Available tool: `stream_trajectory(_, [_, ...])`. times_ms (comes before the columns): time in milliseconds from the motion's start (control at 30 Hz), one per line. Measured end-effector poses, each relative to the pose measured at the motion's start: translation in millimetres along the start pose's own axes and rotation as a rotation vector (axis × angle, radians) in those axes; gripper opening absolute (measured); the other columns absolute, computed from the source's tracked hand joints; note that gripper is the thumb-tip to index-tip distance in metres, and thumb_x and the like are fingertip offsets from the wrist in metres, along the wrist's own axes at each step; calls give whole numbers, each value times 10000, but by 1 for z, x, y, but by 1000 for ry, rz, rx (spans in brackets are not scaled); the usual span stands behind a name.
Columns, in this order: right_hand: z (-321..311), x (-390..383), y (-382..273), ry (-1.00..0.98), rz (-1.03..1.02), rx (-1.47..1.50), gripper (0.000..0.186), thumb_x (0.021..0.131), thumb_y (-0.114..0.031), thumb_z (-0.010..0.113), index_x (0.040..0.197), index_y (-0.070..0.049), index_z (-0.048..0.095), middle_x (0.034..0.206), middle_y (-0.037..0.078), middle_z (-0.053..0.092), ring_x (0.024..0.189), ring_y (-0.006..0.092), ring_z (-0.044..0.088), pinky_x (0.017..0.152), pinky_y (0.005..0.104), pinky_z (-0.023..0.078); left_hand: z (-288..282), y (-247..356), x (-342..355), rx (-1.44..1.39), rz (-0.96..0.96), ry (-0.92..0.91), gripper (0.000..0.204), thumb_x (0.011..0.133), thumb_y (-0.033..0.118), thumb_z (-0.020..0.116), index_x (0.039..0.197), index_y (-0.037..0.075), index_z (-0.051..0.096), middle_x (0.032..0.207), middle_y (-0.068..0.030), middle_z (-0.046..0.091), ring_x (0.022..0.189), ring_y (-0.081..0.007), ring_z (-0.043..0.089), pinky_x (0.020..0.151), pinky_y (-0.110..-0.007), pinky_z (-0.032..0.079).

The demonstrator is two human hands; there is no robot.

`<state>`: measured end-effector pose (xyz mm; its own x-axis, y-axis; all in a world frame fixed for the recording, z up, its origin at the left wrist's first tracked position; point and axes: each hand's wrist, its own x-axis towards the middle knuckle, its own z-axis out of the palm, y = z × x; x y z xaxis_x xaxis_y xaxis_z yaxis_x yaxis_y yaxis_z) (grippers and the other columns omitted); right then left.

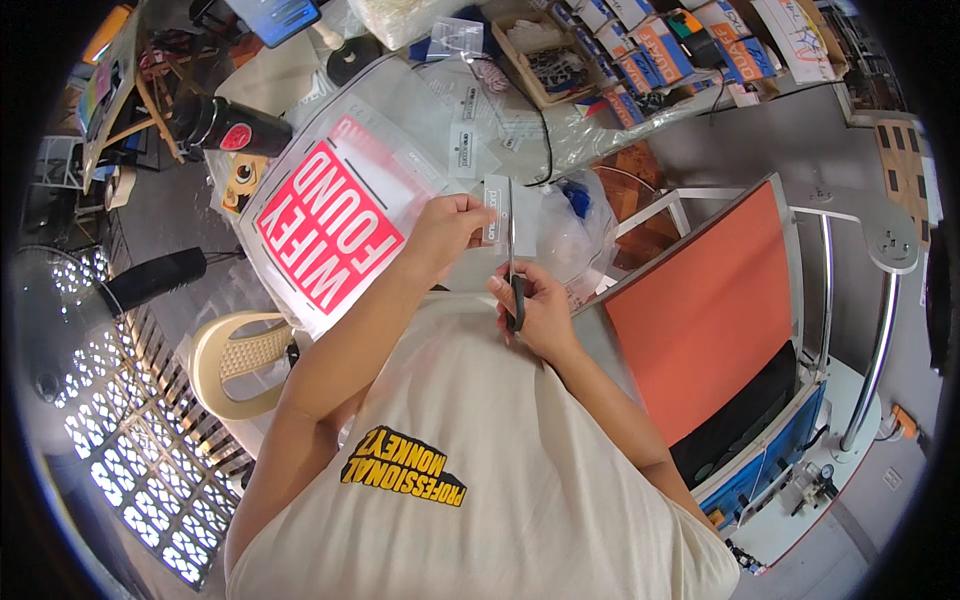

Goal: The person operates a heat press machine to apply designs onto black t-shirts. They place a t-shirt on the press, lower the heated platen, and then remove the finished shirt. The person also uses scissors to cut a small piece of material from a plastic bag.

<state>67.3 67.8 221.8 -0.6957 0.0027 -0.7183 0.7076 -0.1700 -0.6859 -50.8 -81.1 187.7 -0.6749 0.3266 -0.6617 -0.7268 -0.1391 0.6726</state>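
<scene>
"What does the left hand [447, 232] have?"

"A small, flat grey label [494, 195] with white print, its edge pinched between thumb and fingers. It stands upright in front of the person's chest, over the near edge of the table [620, 140]."

"And the right hand [545, 312]?"

"Curled around the black handles of the scissors [516, 288]. Their slim metal blades point away from the person, along the label's right side; whether they are parted, one cannot tell."

"What lies around them?"

"A clear plastic bag [578, 238] to the right, a white sheet with red panels [325, 235] to the left, and a black bottle [245, 127] beyond that."
</scene>
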Motion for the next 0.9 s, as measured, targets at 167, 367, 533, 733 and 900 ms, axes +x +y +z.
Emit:
stream_trajectory(167, [-4, -5, -12, -33, 42, -87, 378, 929, -267, 782, 1173, -29, 617, 764, 22, 613, 595, 109, 603, 484, 284, 480, -31, 15, -5, 164, 56, 47, 175, 962, 160, 683, 1001, -10, 685, 906, -47, 669, 761, -122, 621, 709, -278, 525])
stream_trajectory(367, [-8, -17, -39, -222, -109, -182, 399, 925, -248, 786, 1202, -25, 606, 799, 17, 600, 608, 100, 600, 534, 279, 509, -45, 68, -16, 411, 255, -14, 220, 954, 224, 684, 982, 11, 730, 830, 7, 663, 762, -71, 575, 662, -240, 453])
stream_trajectory(533, [-4, -14, -49, -278, -159, -156, 451, 889, -272, 824, 1212, -32, 622, 787, 17, 622, 609, 86, 599, 534, 256, 496, -45, 87, -24, 367, 268, -188, 111, 945, 110, 668, 934, -1, 673, 937, -91, 727, 869, -180, 723, 838, -326, 554])
stream_trajectory(733, [-7, -13, -45, -282, -175, -139, 469, 862, -279, 854, 1195, -35, 633, 782, 19, 640, 605, 80, 604, 512, 249, 481, -41, 98, -33, 308, 255, -230, 87, 936, 82, 664, 905, 0, 657, 943, -109, 730, 891, -214, 747, 838, -320, 563])
stream_trajectory(900, [-10, -16, -43, -266, -140, -116, 452, 859, -258, 858, 1186, -38, 635, 746, 10, 615, 559, 79, 582, 471, 255, 447, -41, 92, -27, 372, 248, -243, 87, 936, 80, 666, 915, -3, 653, 951, -109, 728, 894, -218, 747, 847, -328, 566])
